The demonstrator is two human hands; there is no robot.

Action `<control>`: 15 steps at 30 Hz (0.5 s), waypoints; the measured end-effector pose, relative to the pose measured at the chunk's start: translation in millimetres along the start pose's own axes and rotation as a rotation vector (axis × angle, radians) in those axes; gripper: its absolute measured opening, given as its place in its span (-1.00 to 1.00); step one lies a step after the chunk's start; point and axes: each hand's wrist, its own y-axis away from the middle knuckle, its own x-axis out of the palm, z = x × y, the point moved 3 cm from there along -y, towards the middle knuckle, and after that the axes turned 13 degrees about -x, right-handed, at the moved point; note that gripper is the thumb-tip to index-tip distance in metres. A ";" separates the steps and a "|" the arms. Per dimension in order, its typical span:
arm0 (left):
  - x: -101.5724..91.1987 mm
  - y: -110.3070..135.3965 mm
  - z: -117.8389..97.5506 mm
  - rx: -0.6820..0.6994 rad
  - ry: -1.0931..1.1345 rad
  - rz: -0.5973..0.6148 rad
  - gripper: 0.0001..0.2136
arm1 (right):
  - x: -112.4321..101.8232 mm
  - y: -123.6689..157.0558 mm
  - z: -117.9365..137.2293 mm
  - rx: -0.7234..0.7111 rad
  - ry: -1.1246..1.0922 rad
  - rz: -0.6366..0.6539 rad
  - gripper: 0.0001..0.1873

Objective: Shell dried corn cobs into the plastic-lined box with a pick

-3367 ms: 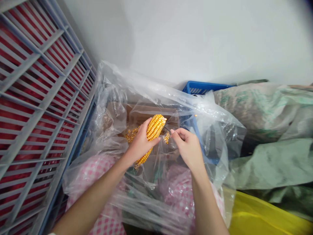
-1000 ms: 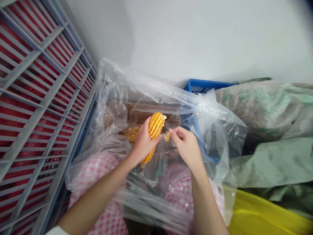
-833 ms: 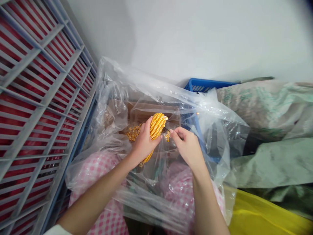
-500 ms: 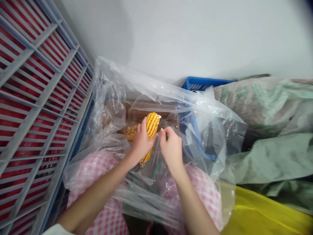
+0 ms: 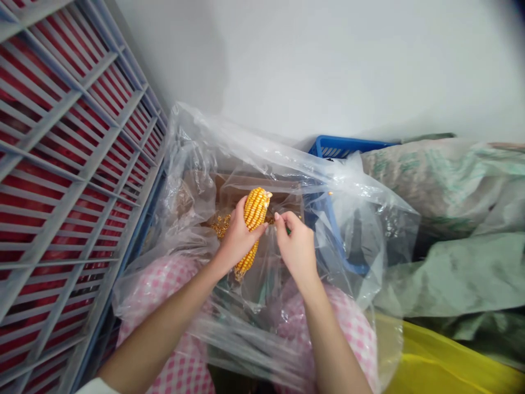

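A yellow ear of corn (image 5: 255, 210) is held in my left hand (image 5: 238, 235), tilted with its upper end leaning to the right. My fingers wrap round its left side and the thumb lies across its front. Just right of the cob, my right hand (image 5: 297, 241) is closed, thumb and forefinger together. A bit of green shows inside its curled fingers; most of that thing is hidden. Loose corn kernels (image 5: 221, 225) lie behind my left hand, in a clear plastic bag (image 5: 197, 158) that is spread open over a cardboard box (image 5: 283, 187).
A grey-blue slatted crate (image 5: 82, 180) with red behind its slats rises on the left. To the right stand a blue basket (image 5: 353, 145), woven sacks (image 5: 451, 175) and a yellow sheet or bag (image 5: 443, 361). My knees in pink checked cloth (image 5: 172, 355) flank the plastic.
My right hand has moved slightly right, away from the cob. The left hand keeps its hold on the corn. The whole view has shifted a little.
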 end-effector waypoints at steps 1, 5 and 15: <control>-0.2 0.9 -0.2 0.013 -0.017 0.005 -0.36 | -4.7 -1.3 -1.4 0.000 -0.033 0.009 -0.66; 0.2 3.7 -1.5 0.038 -0.072 0.021 -0.35 | -16.4 -3.8 -5.5 0.030 -0.067 0.030 -0.65; -0.7 -1.9 1.4 0.061 -0.165 -0.008 -0.32 | -22.8 -2.8 -4.6 0.011 0.011 0.044 -0.67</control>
